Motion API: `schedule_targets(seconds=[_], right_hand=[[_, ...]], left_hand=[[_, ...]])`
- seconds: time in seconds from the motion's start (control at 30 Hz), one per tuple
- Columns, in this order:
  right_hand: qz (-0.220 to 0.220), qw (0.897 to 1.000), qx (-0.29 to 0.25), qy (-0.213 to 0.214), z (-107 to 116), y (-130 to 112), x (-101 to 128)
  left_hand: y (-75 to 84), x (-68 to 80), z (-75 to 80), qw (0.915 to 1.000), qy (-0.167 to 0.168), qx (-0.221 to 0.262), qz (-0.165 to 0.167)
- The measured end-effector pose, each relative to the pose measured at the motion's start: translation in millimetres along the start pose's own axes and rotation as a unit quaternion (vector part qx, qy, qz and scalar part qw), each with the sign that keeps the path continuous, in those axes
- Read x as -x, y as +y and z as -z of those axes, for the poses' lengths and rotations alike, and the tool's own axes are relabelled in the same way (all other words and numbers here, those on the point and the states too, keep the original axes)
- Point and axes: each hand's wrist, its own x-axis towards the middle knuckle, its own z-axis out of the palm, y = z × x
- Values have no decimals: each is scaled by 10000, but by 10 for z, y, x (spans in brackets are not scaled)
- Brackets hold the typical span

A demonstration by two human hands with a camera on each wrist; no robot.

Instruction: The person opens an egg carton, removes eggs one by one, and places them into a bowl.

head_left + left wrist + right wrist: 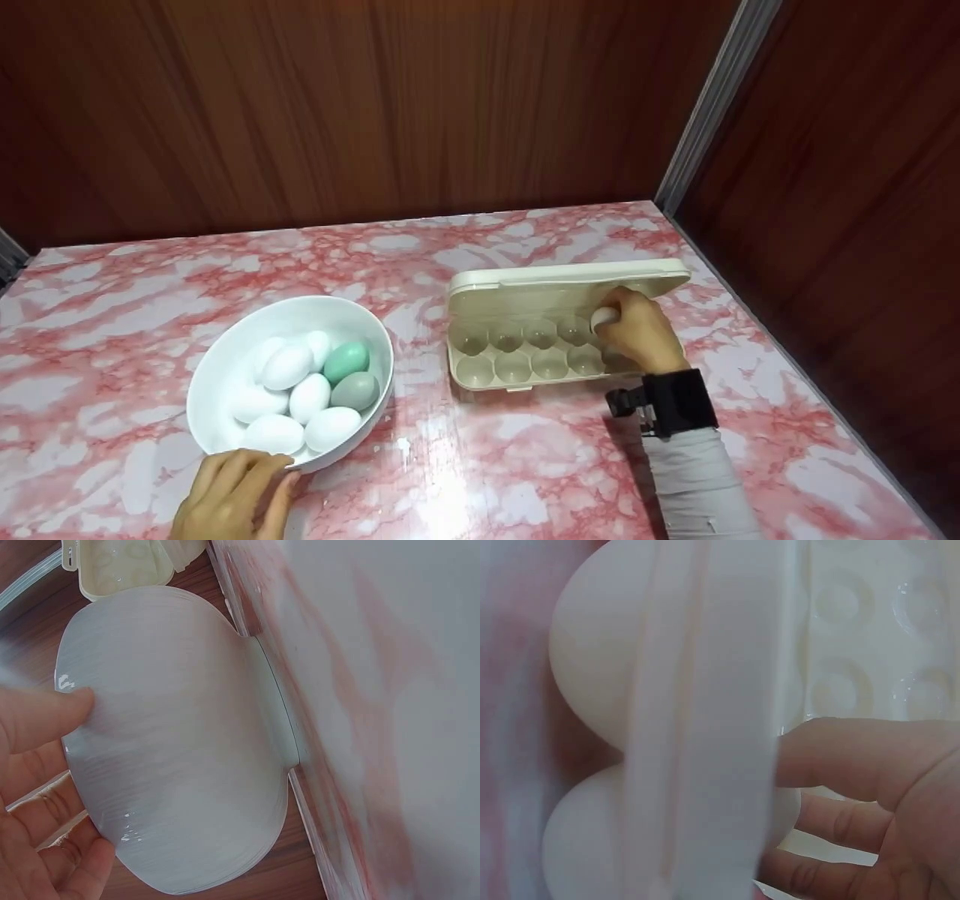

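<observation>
In the head view, my right hand (641, 330) pinches a white egg (604, 320) over the back row of an open cream egg carton (517, 386), near its right end. That hand hides the cups at the right end. The right wrist view shows the egg (786, 814) mostly behind the carton's edge (731, 690). My left hand (229, 495) grips the near rim of a white bowl (214, 367), its thumb against the outer wall in the left wrist view. Several white eggs (287, 366), a green egg (346, 360) and a grey-green egg (355, 391) lie in the bowl.
The carton's lid (570, 274) stands raised along its back side. Everything rests on a red-and-white marbled table (420, 247). A brown wood-look panel (337, 112) rises behind it, and another (847, 225) borders the right side.
</observation>
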Motion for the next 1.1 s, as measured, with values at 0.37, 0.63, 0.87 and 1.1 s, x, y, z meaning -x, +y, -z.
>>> schedule_targets(seconds=[0.37,0.63,0.87,1.1], right_hand=[[62,9998,42,190,31,-45,11],[-15,9995,94,304,38,-115,25],[-67,9996,58,278,36,-181,34],[-67,9996,53,281,18,-220,33]], left_hand=[[5,-3,-3,10000,5,-44,-41],[8,-1,8,10000,-49,-73,-4],[5,6,12,9999,-101,-23,5],[-9,8,9,10000,-54,63,-39]])
